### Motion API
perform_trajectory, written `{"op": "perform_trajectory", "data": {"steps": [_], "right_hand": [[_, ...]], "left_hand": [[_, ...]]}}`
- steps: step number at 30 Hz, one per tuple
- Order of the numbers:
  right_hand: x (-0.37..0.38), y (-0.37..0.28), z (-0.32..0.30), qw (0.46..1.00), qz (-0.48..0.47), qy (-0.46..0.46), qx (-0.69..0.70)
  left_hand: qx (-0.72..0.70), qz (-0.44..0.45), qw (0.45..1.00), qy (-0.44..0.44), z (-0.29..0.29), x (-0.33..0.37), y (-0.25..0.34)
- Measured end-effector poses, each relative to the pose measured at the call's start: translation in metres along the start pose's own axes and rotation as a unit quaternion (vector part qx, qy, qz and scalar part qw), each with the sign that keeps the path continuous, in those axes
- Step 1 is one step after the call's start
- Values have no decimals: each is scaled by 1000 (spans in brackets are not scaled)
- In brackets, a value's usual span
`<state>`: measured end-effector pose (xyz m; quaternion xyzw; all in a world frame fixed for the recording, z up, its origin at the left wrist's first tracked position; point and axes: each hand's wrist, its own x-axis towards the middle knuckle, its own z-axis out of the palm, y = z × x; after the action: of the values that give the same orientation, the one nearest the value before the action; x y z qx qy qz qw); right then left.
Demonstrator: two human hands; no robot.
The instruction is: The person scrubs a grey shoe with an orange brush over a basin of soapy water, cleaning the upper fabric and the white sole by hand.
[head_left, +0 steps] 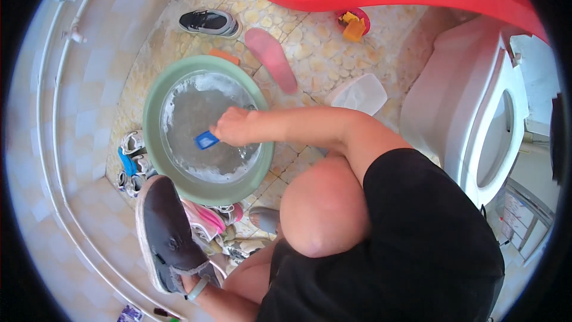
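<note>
A wide green basin of grey, sudsy water stands on the floor in front of me. Over the water, my right hand is closed round a blue-ended tool, likely a scrubbing brush; its underside is hidden. At the lower left, my left hand holds up a dark brown shoe with a pale sole, just outside the basin's near left rim. Most of that hand is inside the shoe's opening, so its fingers are hidden. A pale bracelet circles the left wrist.
Several shoes crowd the basin's left; pink ones lie nearer me. Beyond it are a grey-black shoe, a pink insole and a small red bowl. A white tub and toilet stand right; pipes line the left wall.
</note>
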<state>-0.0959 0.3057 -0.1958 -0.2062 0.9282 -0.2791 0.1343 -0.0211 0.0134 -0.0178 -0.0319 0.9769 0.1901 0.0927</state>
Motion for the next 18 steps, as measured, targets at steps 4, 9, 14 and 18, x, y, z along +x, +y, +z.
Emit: {"op": "perform_trajectory", "data": {"steps": [4, 9, 14, 18], "right_hand": [[-5, 0, -13, 988, -18, 98, 118], [2, 21, 12, 999, -19, 2, 49], [-9, 30, 8, 993, -15, 13, 114], [-21, 51, -24, 879, 5, 395, 265]], "left_hand": [[8, -1, 1000, -4, -2, 12, 7], [9, -4, 1000, -9, 3, 18, 13], [6, -11, 1000, -12, 6, 27, 17], [-1, -16, 1000, -8, 4, 25, 17]]}}
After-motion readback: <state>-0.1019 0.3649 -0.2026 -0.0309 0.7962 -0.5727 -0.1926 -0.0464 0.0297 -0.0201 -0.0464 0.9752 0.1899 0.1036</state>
